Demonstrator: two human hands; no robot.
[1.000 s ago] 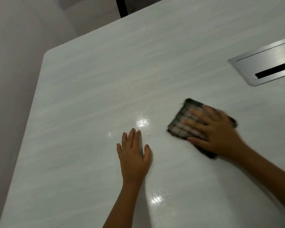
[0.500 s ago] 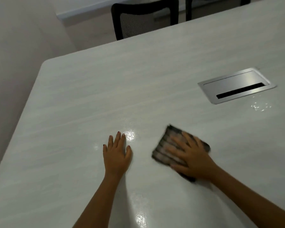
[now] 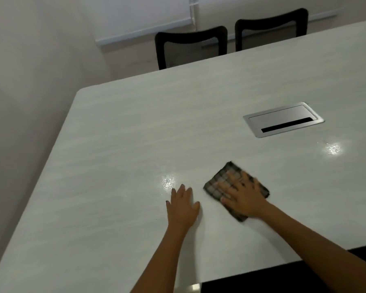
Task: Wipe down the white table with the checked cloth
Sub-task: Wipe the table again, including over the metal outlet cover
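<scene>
The white table [image 3: 118, 149] fills most of the view, glossy with bright light spots. A folded checked cloth [image 3: 222, 182], dark with pale squares, lies flat on it right of centre. My right hand [image 3: 242, 195] presses down on the cloth with spread, straight fingers and covers its near right part. My left hand [image 3: 183, 205] rests flat on the bare table just left of the cloth, fingers together, holding nothing.
A silver cable hatch [image 3: 283, 119] with a black slot is set into the table at the right. Two black mesh chairs [image 3: 191, 46] [image 3: 270, 28] stand at the far edge. A wall runs along the left; the table's near edge shows at lower right.
The camera has tilted up and back, bringing the chairs and near table edge into view. My right hand keeps sliding the cloth close to my left hand, which stays flat.
</scene>
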